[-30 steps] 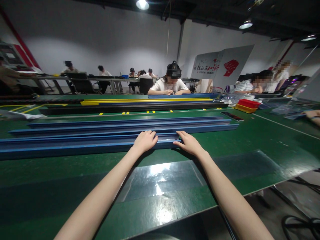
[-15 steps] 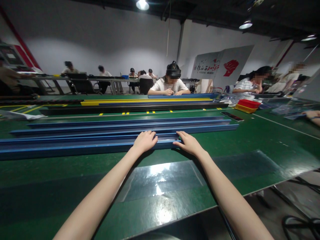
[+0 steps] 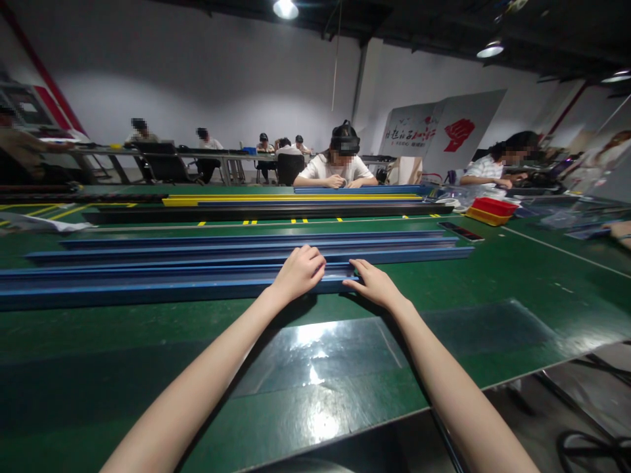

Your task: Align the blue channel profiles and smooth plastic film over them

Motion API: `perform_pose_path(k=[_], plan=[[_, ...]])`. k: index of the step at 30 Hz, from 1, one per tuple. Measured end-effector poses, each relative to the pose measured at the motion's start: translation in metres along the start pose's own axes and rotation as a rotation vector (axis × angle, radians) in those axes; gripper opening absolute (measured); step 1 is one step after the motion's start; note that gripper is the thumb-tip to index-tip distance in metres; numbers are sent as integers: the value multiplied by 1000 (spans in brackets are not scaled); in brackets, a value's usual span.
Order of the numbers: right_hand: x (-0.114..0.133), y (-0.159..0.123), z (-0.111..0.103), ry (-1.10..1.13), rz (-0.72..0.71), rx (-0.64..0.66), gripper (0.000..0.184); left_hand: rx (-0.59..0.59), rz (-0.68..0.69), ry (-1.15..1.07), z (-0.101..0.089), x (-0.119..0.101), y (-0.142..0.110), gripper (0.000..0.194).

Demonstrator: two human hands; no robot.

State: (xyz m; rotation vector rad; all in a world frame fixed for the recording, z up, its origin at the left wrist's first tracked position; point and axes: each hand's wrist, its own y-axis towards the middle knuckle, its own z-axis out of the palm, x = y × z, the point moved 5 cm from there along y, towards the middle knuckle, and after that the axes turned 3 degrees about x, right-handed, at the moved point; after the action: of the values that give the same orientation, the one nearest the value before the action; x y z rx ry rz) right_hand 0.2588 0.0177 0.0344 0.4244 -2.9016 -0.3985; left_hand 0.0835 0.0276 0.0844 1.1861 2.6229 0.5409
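Nearest to me, a long blue channel-shaped strip [image 3: 148, 290] lies lengthwise on the green table. My right hand [image 3: 377, 284] holds its right end, thumb on the near side and fingers on the far side. My left hand [image 3: 300, 272] is over the same strip, a short way left of my right hand. Its fingers are curled together, and whatever they may hold is hidden. Just beyond lie further blue channel strips [image 3: 236, 251], parallel to the first.
A clear plastic sheet [image 3: 325, 348] lies on the near table. Farther off are a black strip [image 3: 276, 211], yellow strips [image 3: 296, 199], a phone [image 3: 461, 231] and red and yellow trays [image 3: 491, 210]. A person [image 3: 340, 164] sits opposite; others work around the room.
My left hand has shifted right along the strip, nearer my right hand, and its fingers have curled in more. My right hand stays at the strip's end.
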Motion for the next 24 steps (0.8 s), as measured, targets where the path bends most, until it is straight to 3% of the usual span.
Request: perform_pose_path(k=[2, 7, 10, 17, 24], plan=[[0, 0, 0, 2, 0, -1, 62, 96, 3, -48, -6, -14, 2, 26], [3, -1, -2, 4, 2, 9, 61, 714, -11, -194, 10, -32, -9, 24], [4, -1, -4, 6, 1, 11, 60, 925, -13, -184, 21, -28, -18, 30], [3, -1, -3, 12, 9, 19, 62, 971, 24, -154, 37, -27, -20, 36], [3, -1, -2, 6, 14, 14, 60, 953, 72, -110, 40, -38, -20, 32]])
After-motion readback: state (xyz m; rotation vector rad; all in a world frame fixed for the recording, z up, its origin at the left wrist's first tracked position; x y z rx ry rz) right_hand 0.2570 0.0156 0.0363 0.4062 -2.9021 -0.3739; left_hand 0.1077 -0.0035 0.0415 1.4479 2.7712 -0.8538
